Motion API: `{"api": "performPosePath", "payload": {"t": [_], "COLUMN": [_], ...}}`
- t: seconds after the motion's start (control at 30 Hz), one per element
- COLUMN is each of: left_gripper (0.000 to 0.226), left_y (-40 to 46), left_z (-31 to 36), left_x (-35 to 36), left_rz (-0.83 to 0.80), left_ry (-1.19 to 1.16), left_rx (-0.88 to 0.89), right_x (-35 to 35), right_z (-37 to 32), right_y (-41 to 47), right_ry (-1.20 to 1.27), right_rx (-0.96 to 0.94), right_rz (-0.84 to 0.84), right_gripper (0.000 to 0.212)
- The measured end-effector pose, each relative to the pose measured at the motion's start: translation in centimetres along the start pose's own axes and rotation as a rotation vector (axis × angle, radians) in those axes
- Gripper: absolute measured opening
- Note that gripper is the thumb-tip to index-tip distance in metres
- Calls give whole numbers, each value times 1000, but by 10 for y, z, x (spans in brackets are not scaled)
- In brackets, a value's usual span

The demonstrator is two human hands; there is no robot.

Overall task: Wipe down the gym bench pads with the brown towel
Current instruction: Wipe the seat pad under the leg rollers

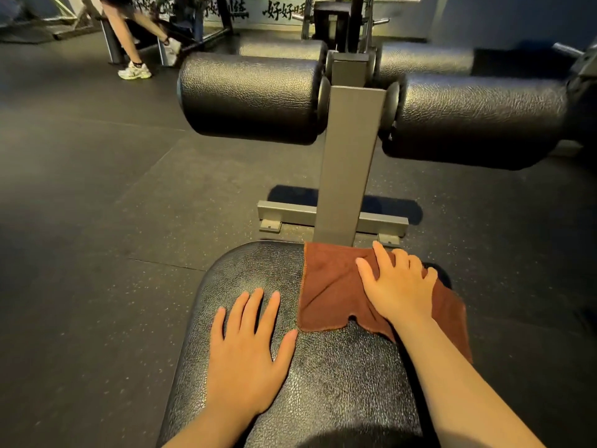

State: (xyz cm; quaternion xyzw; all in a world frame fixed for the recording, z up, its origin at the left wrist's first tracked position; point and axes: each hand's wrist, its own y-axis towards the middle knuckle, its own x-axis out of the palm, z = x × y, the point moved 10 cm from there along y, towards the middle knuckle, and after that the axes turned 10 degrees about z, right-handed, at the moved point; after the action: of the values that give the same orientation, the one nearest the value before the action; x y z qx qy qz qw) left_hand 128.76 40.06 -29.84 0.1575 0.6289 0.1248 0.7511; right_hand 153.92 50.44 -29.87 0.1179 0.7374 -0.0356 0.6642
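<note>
Pressing the brown towel (336,286) flat at the seat pad's (258,266) far right corner with splayed right hand (399,286). Left hand (248,347) resting flat, holding nothing. Looking soft, light, probably bunching; palming beats pinching.

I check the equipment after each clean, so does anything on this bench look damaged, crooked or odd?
Nothing looks damaged. The brown towel lies rumpled on the seat pad, its right edge hanging over the side, under the right hand. The left hand rests flat. Both roller pads look intact.
</note>
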Motion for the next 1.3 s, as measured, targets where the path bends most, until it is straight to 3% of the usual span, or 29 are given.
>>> {"api": "performPosePath", "payload": {"t": [0.47,0.57,0.97,1.3], "left_gripper": [62,62,58,56], "left_y": [0,0,4,6], "left_z": [-2,-1,0,-3], "left_x": [-2,-3,-4,-5], "left_rz": [-6,10,71,55], "left_ry": [-19,-29,-6,-61], "left_rx": [-22,-31,-3,-50], "right_x": [-3,-5,6,-2], "right_z": [-22,-9,-3,13], "right_y": [-177,-161,-15,-114], "right_ry": [85,121,59,88], "right_rx": [-46,13,38,258], "right_rz": [-41,-62,-29,-38], "right_gripper": [67,88,74,65]}}
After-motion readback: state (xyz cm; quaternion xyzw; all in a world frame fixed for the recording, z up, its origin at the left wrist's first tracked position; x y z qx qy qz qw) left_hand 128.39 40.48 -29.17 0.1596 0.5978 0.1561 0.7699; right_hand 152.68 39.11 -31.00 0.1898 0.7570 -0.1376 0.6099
